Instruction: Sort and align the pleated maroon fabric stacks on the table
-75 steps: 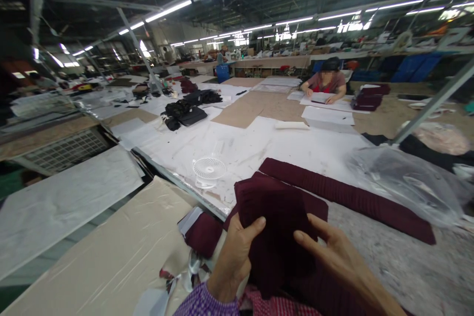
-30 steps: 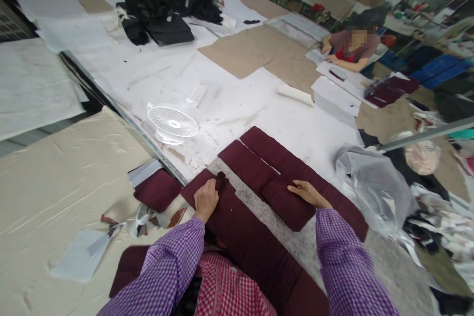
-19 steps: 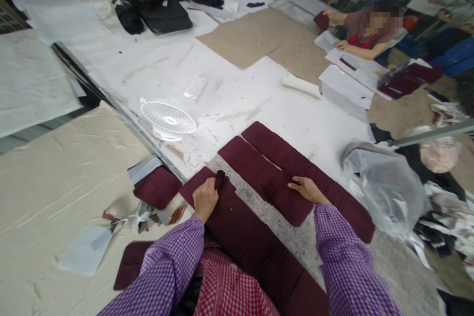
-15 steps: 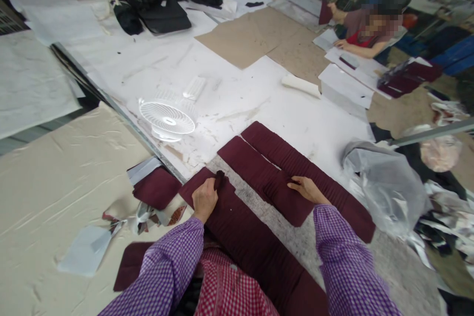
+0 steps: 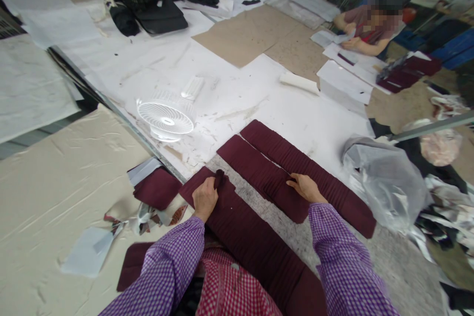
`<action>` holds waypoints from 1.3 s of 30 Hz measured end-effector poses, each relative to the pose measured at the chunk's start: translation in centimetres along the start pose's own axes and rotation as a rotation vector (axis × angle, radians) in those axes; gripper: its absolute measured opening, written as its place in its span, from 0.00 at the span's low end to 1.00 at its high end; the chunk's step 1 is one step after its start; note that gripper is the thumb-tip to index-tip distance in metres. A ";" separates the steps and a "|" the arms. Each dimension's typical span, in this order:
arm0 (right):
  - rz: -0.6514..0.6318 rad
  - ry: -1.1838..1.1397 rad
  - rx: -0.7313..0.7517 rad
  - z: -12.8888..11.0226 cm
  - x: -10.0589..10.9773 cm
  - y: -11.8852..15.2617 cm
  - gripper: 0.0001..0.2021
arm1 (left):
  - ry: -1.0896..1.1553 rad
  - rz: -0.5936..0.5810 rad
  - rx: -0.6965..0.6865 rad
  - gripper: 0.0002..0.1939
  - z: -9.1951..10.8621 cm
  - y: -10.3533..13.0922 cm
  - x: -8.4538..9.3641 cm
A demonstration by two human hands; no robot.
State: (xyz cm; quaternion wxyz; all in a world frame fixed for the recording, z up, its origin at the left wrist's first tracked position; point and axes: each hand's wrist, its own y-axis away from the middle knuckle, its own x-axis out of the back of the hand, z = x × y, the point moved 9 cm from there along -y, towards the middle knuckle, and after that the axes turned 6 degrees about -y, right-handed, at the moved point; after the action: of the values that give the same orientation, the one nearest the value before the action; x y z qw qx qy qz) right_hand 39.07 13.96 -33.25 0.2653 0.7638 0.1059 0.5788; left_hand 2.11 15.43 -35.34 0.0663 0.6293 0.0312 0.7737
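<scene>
Head view: left fingers clamp a dark piece; right fingers, grip unclear, apparently align the maroon row beneath; next move needs light pressure.

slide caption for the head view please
Left hand and right hand, in purple-and-white checked sleeves, at separate rows of overlapping maroon fabric pieces.

White-and-grey table: three maroon fabric rows, white fan, dark cloth heap, brown paper.
</scene>
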 end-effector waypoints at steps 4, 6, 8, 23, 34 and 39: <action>0.047 0.045 -0.062 -0.4 0.1 0.7 0.13 | 0.005 0.003 0.000 0.14 0.0 0.1 0.0; 0.062 0.053 -0.078 -0.5 0.1 0.9 0.14 | 0.007 -0.001 0.000 0.13 0.0 0.1 0.0; 0.065 0.056 -0.081 -0.4 0.0 0.9 0.14 | 0.008 -0.006 0.002 0.13 -0.1 0.1 0.0; 0.058 0.063 -0.017 -0.3 0.0 0.1 0.13 | -0.006 -0.020 0.016 0.14 -0.2 0.0 -0.3; 0.184 0.115 0.197 -3.4 2.1 1.1 0.18 | -0.001 0.004 0.005 0.13 -0.1 0.0 -0.1; 0.090 0.127 0.320 -3.9 2.1 -0.1 0.17 | 0.002 0.015 -0.002 0.13 -0.1 0.0 0.0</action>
State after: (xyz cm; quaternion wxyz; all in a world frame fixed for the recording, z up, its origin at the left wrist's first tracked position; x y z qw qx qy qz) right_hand 36.02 16.10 -30.85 0.1069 0.7623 0.1791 0.6127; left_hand 2.05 15.43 -35.40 0.0610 0.6286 0.0255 0.7749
